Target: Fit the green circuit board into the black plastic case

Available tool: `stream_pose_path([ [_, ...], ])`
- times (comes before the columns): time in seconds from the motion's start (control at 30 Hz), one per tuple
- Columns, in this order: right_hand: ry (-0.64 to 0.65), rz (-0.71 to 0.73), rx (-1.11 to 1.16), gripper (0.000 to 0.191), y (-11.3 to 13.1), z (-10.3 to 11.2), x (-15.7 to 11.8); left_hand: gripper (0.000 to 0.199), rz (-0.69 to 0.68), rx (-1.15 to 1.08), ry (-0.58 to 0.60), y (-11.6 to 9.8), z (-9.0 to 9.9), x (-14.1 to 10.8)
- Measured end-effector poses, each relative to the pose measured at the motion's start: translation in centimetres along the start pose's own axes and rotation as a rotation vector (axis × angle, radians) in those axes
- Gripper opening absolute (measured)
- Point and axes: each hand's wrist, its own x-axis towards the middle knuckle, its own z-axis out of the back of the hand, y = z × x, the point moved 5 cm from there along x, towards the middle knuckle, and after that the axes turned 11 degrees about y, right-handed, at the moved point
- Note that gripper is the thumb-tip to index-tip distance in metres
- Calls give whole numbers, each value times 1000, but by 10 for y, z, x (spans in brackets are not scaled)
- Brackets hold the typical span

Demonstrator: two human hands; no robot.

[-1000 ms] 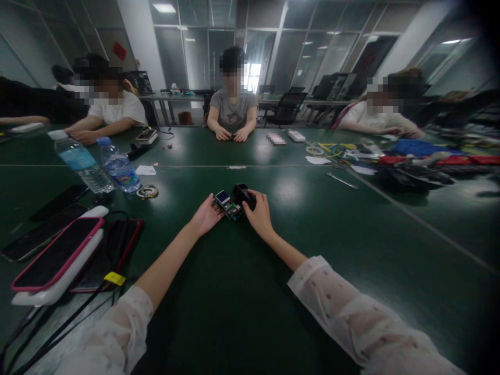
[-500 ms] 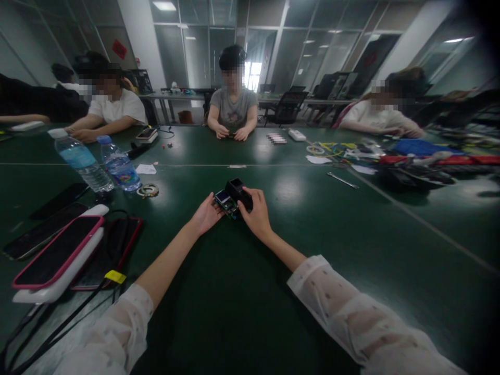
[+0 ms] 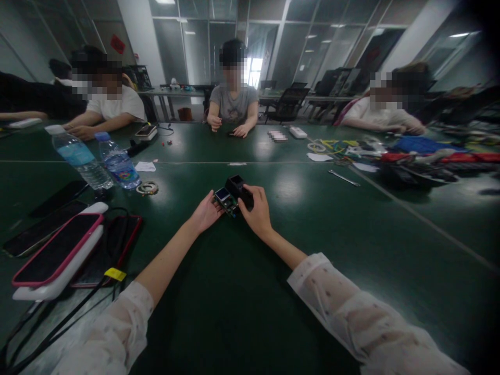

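Dark green table, glossy, light patches, pale seam running across. Room: glass partitions, office chair behind. At far edge: person in grey, plus 2 people in white, 1 on each side.

Circuit board with small screen sits mid-table on the near side of the seam, between left hand and right hand. Left fingers slightly curled, holding board's left edge; tips partly hidden. Right thumb and fingers wrapped around black case, just beside board; contact between the 2: can't tell.

Left side crowded: pink-cased phone, black cables, 2 bottles near cable ring. Right: bare tabletop from right hand out to wrench; beyond it, blue-red-black pile. Bare strip too between board and seam.
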Motion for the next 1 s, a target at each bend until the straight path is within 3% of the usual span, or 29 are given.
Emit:
stream_pose_path([
  [0.27,-47,21,11,40,4,4,-2,31,3,0,7,0,2,1],
  [0.47,109,18,26,37,0,-7,0,29,0,-10,-23,0,0,0],
  [1.0,-2,90,-70,43,9,0,-4,27,9,7,-29,-2,-7,-4],
])
